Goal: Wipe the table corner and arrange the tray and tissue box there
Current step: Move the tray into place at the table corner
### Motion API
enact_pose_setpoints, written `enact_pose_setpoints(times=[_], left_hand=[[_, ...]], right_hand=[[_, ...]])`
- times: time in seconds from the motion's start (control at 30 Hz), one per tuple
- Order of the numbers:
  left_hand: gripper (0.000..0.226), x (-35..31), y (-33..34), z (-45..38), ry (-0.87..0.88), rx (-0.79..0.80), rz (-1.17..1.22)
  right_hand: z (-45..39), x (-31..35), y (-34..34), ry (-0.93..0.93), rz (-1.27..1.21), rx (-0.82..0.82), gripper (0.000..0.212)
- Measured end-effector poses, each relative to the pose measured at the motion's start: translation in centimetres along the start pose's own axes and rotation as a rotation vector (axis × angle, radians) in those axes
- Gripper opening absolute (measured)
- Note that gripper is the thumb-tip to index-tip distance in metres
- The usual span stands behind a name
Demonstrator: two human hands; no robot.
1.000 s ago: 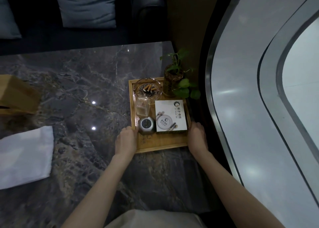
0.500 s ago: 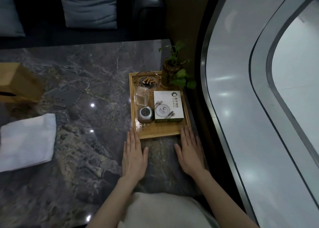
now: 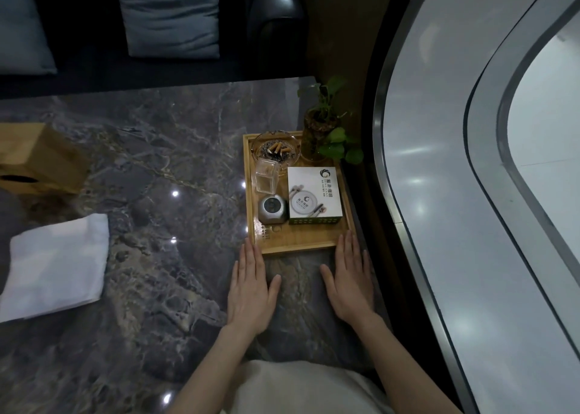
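The wooden tray sits at the far right corner of the marble table, its long axis running near to far, its right rim close along the table's right edge. Both hands lie flat, palms down, on the stone just near of the tray, holding nothing: the left hand has its fingers straight and together, the tips touching or almost touching the tray's near left corner, and the right hand does the same at the near right corner, thumb spread inward. On the tray stand an ashtray with butts, a clear small container, a grey rounded object, a white printed box and a potted plant at the far right. The tray looks placed, so the move to come probably turns on the tissue box, a wooden one lying well apart at the far left, tilted, its slot facing near; it lies left of both hands, and the left hand is the nearer. A folded white cloth rests between, at the left edge. The tissue box and cloth are both cut off by the frame, and the dim light makes it impossible to judge whether the corner under the tray is clean.
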State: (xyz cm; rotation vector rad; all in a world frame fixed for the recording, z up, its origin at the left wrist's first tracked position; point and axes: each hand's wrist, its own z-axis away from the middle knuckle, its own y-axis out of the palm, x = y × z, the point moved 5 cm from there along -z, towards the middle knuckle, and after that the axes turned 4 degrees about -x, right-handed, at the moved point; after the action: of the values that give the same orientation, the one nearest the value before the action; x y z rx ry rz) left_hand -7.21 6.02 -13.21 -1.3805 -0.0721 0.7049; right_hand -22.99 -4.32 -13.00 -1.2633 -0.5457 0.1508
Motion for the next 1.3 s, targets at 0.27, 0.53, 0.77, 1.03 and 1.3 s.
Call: enact_pose_setpoints(times=[0.27,0.53,0.77,1.03,1.3], left_hand=[[0.08,-0.8,-0.2,-1.2,0.009,0.001,0.035],[0.073,-1.3,-0.4,-2.4,0.014,-0.01,0.062],[0.072,-1.3,-0.7,-3.5,0.031,-0.001,0.068],[0.073,-1.4,-0.9,-4.1,0.037,-0.002,0.07],[0.068,-1.5,-1.7,-4.3,0.042,-0.041,0.196]], right_hand=[[-1.7,-0.7,-0.6,-0.005,0.021,0.025,0.07],[-3.1,-0.8,-1.3,-0.014,0.022,0.026,0.072],[-4.1,-0.8,-1.7,-0.015,0.022,0.035,0.071],[-4.7,-0.5,-1.8,-0.014,0.0,0.032,0.072],[-4.9,-0.2,-2.3,-0.036,-0.029,-0.057,0.066]])
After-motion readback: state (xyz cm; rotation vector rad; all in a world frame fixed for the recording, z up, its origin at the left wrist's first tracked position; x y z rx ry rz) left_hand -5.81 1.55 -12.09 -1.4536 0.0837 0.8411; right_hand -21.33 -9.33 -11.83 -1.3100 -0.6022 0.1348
